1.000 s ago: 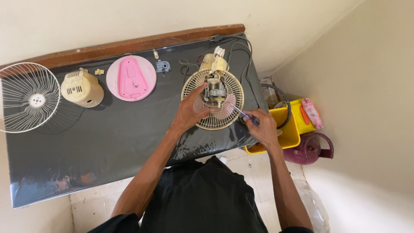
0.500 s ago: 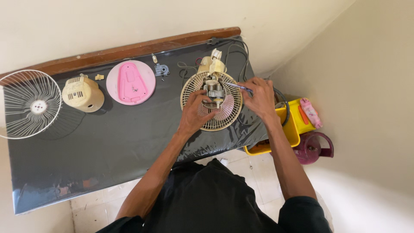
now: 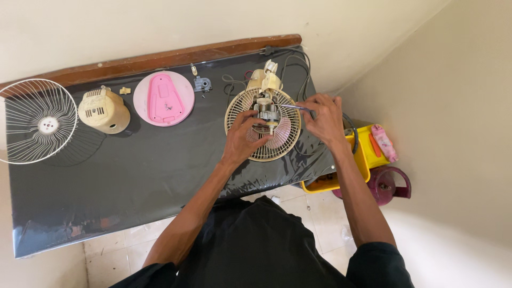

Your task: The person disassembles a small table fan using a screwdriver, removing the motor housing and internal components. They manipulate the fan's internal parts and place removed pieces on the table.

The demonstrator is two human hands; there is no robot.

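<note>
Head view, looking down on a table (image 3: 133,181) w/ black glossy cover. No package or sign to see; a small pale label is maybe on the cream motor cover (image 3: 103,110), too small to tell. The fan's rear grille (image 3: 263,125), cream and round, lies flat near the table's right end, w/ the bare motor (image 3: 265,111) in its centre. Left hand (image 3: 244,140) rests on the grille, fingers curled around the motor's lower side and grasping it. Right hand (image 3: 321,117) is clenched on a thin screwdriver (image 3: 292,106), tip pointing at the motor; the handle is hidden in the fist. To the left, well apart: a round pink base plate (image 3: 164,98), the motor cover, and a white wire front grille (image 3: 34,121), cut off at the frame edge. Small grey part (image 3: 202,83) lies near the plate. Off the table's right edge a yellow box (image 3: 368,154) and a magenta jug-like thing (image 3: 386,184) are on the floor, partly hidden by the right arm. Vs. 0.5 s ago: left hand moved a bit lower on the grille, right hand shifted slightly right; other parts did not move.
</note>
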